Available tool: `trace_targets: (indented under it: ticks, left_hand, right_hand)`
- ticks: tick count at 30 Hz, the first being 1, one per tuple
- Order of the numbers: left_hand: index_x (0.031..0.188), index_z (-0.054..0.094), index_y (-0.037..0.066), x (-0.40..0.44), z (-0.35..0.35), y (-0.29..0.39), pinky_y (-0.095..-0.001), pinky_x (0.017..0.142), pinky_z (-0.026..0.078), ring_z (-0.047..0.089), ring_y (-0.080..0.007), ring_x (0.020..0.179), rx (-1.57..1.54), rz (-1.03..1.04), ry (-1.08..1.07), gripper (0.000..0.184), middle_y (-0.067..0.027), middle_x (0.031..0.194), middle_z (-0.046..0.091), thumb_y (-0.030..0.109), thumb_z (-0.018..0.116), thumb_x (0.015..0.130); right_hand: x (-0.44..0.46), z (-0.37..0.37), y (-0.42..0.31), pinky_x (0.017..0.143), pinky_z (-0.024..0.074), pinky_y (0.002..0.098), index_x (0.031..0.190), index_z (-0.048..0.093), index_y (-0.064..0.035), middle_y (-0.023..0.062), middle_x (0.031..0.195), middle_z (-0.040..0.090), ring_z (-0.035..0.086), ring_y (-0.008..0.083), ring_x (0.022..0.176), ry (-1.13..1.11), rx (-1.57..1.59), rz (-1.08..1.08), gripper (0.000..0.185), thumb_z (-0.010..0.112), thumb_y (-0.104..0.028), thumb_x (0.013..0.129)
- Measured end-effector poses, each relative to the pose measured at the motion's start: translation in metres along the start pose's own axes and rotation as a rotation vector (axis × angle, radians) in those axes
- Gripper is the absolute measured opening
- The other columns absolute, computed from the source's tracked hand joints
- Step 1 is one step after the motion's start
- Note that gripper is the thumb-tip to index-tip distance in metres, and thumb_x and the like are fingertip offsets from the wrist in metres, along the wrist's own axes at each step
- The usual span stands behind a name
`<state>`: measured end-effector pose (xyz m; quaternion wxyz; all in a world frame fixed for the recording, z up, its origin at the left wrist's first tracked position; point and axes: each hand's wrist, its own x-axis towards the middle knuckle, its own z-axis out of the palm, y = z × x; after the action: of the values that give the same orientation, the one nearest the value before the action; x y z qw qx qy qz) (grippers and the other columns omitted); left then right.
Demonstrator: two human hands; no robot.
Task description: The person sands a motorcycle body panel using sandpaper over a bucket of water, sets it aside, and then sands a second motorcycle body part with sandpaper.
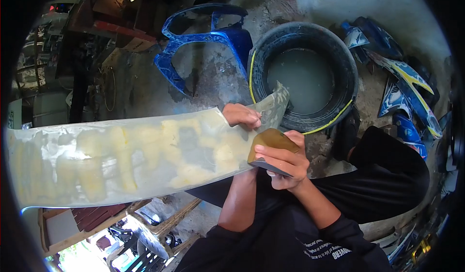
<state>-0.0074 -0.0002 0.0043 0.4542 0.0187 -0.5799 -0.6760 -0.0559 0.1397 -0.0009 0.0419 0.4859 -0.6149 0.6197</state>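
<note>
A long, curved, pale panel with yellowish filler patches stretches from the left edge of the view to the middle. My left forearm passes beneath it. My left hand comes up at its far edge, fingers curled over and closed on it. In my right hand is a bent sheet of sandpaper, brown on one face and dark grey on the other, pinched between thumb and fingers. The sandpaper is at the panel's near edge; whether it touches the surface I cannot tell. The panel's narrow, mottled end reaches the bucket's rim.
A black bucket with a yellow handle holds cloudy water. Beyond the panel a blue plastic frame lies on the concrete floor. Several blue-and-white fairing pieces are piled at right. A wooden frame stands at lower left.
</note>
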Motion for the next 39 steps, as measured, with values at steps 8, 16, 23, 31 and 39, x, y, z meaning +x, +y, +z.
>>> trace_targets:
  ticks: [8, 16, 23, 31, 39]
  left_hand:
    - [0.103, 0.062, -0.006, 0.000, -0.001, 0.000, -0.0379, 0.081, 0.053, 0.063, -0.0245, 0.081, 0.076, 0.013, -0.040, 0.045, -0.0131, 0.085, 0.062, 0.036, 0.059, 0.090]
    - [0.102, 0.062, -0.006, 0.000, -0.004, 0.002, -0.0366, 0.078, 0.053, 0.063, -0.0233, 0.082, 0.069, 0.012, -0.082, 0.042, -0.0141, 0.088, 0.062, 0.034, 0.061, 0.090]
    - [0.106, 0.058, -0.007, -0.005, 0.022, 0.005, -0.0338, 0.081, 0.051, 0.061, -0.0252, 0.088, 0.073, -0.087, 0.176, 0.049, -0.0156, 0.094, 0.060, 0.040, 0.058, 0.093]
    - [0.116, 0.050, -0.006, -0.002, 0.010, 0.005, -0.0412, 0.091, 0.049, 0.058, -0.0306, 0.096, -0.463, -0.121, 0.154, 0.047, -0.0214, 0.098, 0.057, 0.038, 0.049, 0.100]
    - [0.124, 0.048, -0.006, 0.005, -0.004, 0.014, -0.0426, 0.093, 0.049, 0.060, -0.0312, 0.100, -0.431, -0.121, 0.050, 0.048, -0.0254, 0.101, 0.061, 0.031, 0.058, 0.096]
  right_hand:
    - [0.015, 0.006, -0.010, 0.084, 0.0438, 0.0378, 0.102, 0.079, -0.0164, -0.0021, 0.111, 0.074, 0.056, 0.0200, 0.091, 0.043, 0.059, -0.073, 0.031, 0.063, -0.027, 0.077]
    - [0.019, 0.006, -0.011, 0.083, 0.0449, 0.0368, 0.104, 0.078, -0.0140, -0.0023, 0.110, 0.074, 0.058, 0.0215, 0.092, 0.060, 0.069, -0.003, 0.032, 0.069, -0.020, 0.074]
    - [0.012, -0.003, 0.006, 0.087, 0.0439, 0.0389, 0.099, 0.078, -0.0092, -0.0003, 0.107, 0.076, 0.064, 0.0265, 0.097, 0.025, 0.028, 0.085, 0.029, 0.069, -0.013, 0.072]
    - [0.047, 0.003, -0.015, 0.088, 0.0440, 0.0389, 0.104, 0.079, -0.0130, -0.0034, 0.111, 0.075, 0.062, 0.0247, 0.099, -0.049, 0.095, -0.019, 0.034, 0.073, -0.014, 0.070]
    - [0.023, -0.002, -0.011, 0.090, 0.0435, 0.0397, 0.102, 0.079, -0.0132, -0.0014, 0.110, 0.075, 0.062, 0.0265, 0.100, -0.016, 0.082, 0.051, 0.034, 0.068, -0.017, 0.071]
